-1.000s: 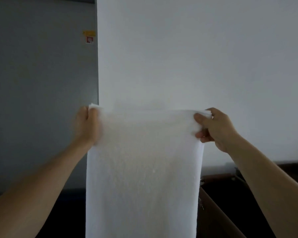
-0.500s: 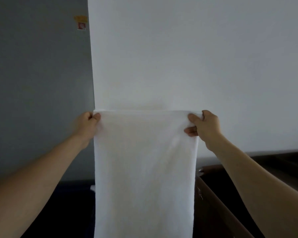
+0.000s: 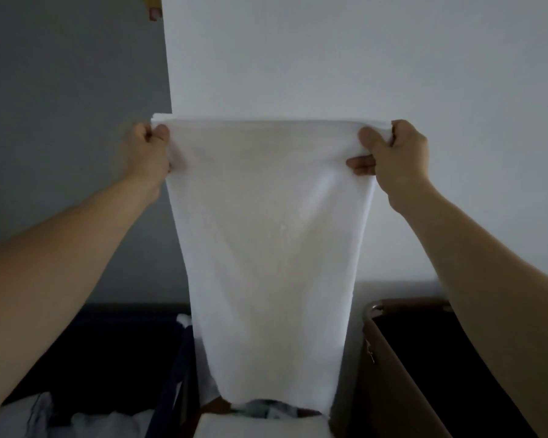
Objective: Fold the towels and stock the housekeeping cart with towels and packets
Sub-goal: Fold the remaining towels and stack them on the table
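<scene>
a white towel is held up at arm's length in front of a pale wall, stretched flat along its top edge and hanging straight down. its top left corner is pinched by the left hand, whose fingers are curled tightly into a fist around the cloth. the top right corner is gripped by the right hand: the thumb is laid over the front of the fabric, one fingertip is seen just below it, and the other fingers are curled round the edge. the top edge appears doubled, a second layer being seen just behind the first. the cloth narrows toward its lower hem, which hangs just above a flat white surface at the bottom of the view; whether the two touch cannot be told. some crumpled fabric is glimpsed between hem and surface. below the left forearm a dark blue bin is seen, with white linen lying in it. beneath the right forearm a brown-sided bin with a dark inside is placed. a grey panel is seen left of the wall, a small sticker being fixed near its top.
</scene>
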Motion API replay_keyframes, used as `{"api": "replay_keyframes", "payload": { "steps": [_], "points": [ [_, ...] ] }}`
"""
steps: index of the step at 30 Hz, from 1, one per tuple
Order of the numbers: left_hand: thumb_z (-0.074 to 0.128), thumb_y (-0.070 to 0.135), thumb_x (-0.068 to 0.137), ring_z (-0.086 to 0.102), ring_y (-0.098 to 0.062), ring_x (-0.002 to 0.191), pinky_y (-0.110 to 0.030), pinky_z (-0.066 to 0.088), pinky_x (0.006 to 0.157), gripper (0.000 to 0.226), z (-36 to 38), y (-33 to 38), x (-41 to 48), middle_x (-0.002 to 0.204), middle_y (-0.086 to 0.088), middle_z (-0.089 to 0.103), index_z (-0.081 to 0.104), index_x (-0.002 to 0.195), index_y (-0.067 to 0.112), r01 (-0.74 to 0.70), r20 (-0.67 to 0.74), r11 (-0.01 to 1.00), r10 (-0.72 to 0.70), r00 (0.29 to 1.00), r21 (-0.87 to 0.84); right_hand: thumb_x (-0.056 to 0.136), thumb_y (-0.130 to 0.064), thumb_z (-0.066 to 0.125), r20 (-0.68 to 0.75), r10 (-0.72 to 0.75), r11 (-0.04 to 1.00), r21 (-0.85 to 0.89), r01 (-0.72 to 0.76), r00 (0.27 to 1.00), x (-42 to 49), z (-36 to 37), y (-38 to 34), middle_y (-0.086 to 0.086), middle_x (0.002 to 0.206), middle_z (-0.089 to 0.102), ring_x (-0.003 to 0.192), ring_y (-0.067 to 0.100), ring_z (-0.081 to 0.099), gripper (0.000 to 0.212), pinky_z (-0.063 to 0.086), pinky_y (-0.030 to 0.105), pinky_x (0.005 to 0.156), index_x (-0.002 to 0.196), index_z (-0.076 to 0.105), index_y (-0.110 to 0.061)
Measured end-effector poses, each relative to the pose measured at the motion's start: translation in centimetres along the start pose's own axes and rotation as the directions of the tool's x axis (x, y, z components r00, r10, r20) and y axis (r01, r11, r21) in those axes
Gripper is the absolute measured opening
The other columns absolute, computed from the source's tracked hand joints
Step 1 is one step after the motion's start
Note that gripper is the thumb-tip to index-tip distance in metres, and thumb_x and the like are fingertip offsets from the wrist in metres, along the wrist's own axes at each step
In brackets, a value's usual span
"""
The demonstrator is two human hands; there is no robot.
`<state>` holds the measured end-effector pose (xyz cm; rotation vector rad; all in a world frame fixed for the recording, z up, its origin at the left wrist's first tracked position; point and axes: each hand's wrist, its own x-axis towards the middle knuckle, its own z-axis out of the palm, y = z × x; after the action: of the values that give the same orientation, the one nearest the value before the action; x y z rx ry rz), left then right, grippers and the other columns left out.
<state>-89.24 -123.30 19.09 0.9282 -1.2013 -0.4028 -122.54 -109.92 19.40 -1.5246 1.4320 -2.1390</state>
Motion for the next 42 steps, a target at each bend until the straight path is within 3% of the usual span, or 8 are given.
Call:
{"api": "replay_keyframes", "payload": {
  "steps": [9,15,19,26,29,33,37,42],
  "points": [
    [0.049,0.026,0.1,0.055,-0.005,0.066,-0.02,0.051,0.048,0.02,-6.6,1.0,-6.9,0.081,0.01,0.053,0.047,0.08,0.03,0.0,0.018,0.997,0.001,1.0,-0.079,0.087,-0.027,0.07,0.03,-0.007,1.0,0.024,0.007,1.0,-8.3,-2.8,-2.7,0.002,0.069,0.071,0.06,0.029,0.073,0.016,0.059,0.037,0.054,0.086,0.057,-0.018],
    [0.05,0.022,0.101,0.057,-0.011,0.072,-0.019,0.052,0.05,0.017,-16.0,-2.1,-16.7,0.085,0.002,0.057,0.052,0.083,0.023,0.116,0.21,0.986,-0.088,0.974,-0.123,0.087,-0.029,0.072,0.064,0.113,0.993,-0.053,-0.11,0.992,-20.8,-4.9,-2.0,0.006,0.073,0.072,0.062,0.03,0.073,0.017,0.059,0.04,0.059,0.09,0.059,-0.018],
    [0.053,0.021,0.101,0.058,-0.011,0.069,-0.02,0.053,0.054,0.016,-22.6,-6.4,-25.5,0.085,-0.002,0.06,0.061,0.087,0.019,0.266,0.382,0.964,-0.251,0.889,0.014,0.09,-0.028,0.072,0.117,0.341,0.924,-0.226,-0.309,0.933,-30.6,-7.0,0.6,0.008,0.074,0.074,0.062,0.029,0.073,0.023,0.059,0.038,0.056,0.101,0.061,-0.011],
    [0.057,0.024,0.098,0.069,-0.026,0.088,-0.03,0.055,0.076,0.02,-30.5,-11.0,-36.0,0.095,-0.014,0.071,0.068,0.099,0.007,0.491,0.561,0.83,-0.546,0.622,0.263,0.09,-0.027,0.071,0.226,0.619,0.745,-0.471,-0.472,0.752,-42.1,-10.4,3.1,0.013,0.066,0.071,0.058,0.031,0.071,0.021,0.049,0.033,0.047,0.093,0.062,-0.008],
    [0.058,0.017,0.097,0.068,-0.028,0.087,-0.028,0.055,0.076,0.023,-31.4,-11.8,-37.5,0.094,-0.017,0.07,0.064,0.1,-0.005,0.559,0.584,0.776,-0.607,0.539,0.292,0.089,-0.028,0.072,0.264,0.689,0.685,-0.543,-0.486,0.675,-43.8,-11.4,3.5,0.014,0.063,0.07,0.048,0.024,0.066,0.022,0.045,0.024,0.04,0.092,0.064,-0.008],
    [0.059,0.014,0.095,0.067,-0.027,0.084,-0.031,0.054,0.078,0.019,-30.8,-13.0,-37.1,0.087,-0.014,0.07,0.066,0.095,-0.004,0.573,0.616,0.761,-0.616,0.491,0.304,0.086,-0.028,0.075,0.249,0.709,0.664,-0.552,-0.504,0.66,-43.7,-11.9,4.9,0.013,0.053,0.062,0.044,0.019,0.054,0.026,0.041,0.023,0.042,0.086,0.066,-0.004],
    [0.058,0.018,0.096,0.07,-0.025,0.082,-0.034,0.056,0.075,0.021,-27.7,-15.3,-35.2,0.086,-0.01,0.073,0.068,0.096,-0.001,0.574,0.591,0.754,-0.631,0.502,0.318,0.084,-0.032,0.077,0.221,0.698,0.657,-0.577,-0.485,0.682,-41.3,-10.7,8.1,0.003,0.056,0.059,0.049,0.011,0.055,0.027,0.044,0.027,0.057,0.078,0.069,-0.007],
    [0.055,0.023,0.099,0.068,-0.025,0.086,-0.03,0.053,0.067,0.02,-20.6,-21.4,-32.8,0.094,-0.011,0.069,0.067,0.097,0.007,0.547,0.504,0.744,-0.666,0.551,0.385,0.085,-0.034,0.076,0.171,0.712,0.632,-0.578,-0.516,0.681,-36.9,-7.4,16.2,0.007,0.081,0.07,0.072,0.018,0.065,0.025,0.046,0.027,0.061,0.082,0.069,-0.009]
  ]
}}
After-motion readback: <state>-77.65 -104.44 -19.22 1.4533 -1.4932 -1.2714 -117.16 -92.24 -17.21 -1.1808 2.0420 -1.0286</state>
